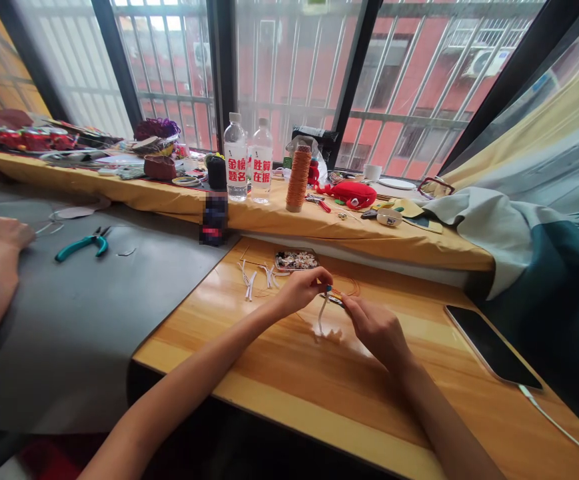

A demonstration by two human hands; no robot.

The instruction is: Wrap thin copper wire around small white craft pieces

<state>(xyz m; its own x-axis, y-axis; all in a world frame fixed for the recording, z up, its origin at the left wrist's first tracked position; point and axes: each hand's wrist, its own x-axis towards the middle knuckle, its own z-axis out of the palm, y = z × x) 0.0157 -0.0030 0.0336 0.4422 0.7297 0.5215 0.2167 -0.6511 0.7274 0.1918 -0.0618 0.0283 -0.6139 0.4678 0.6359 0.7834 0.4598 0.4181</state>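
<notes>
My left hand (pixel 305 290) is closed in a pinch over the wooden table, gripping the top of a thin white strip (pixel 322 317) that hangs down. A small blue spot shows at its fingertips; what it is I cannot make out. Close on the right, my right hand (pixel 376 328) is closed too, its thumb and forefinger pinching an orange thread (pixel 338 292) that runs to the left fingertips. A small dark object (pixel 336 301) lies by the right fingertips; whether it is held I cannot tell. Loops of the thread trail behind the hands.
White strips (pixel 249 285) and a tray of small pieces (pixel 296 259) lie beyond my hands. A phone (pixel 492 347) on a cable is at right. On the grey mat, pliers (pixel 83 247) lie near another person's hand (pixel 4 233). Bottles (pixel 262 163) and a thread spool (pixel 298 180) stand on the ledge.
</notes>
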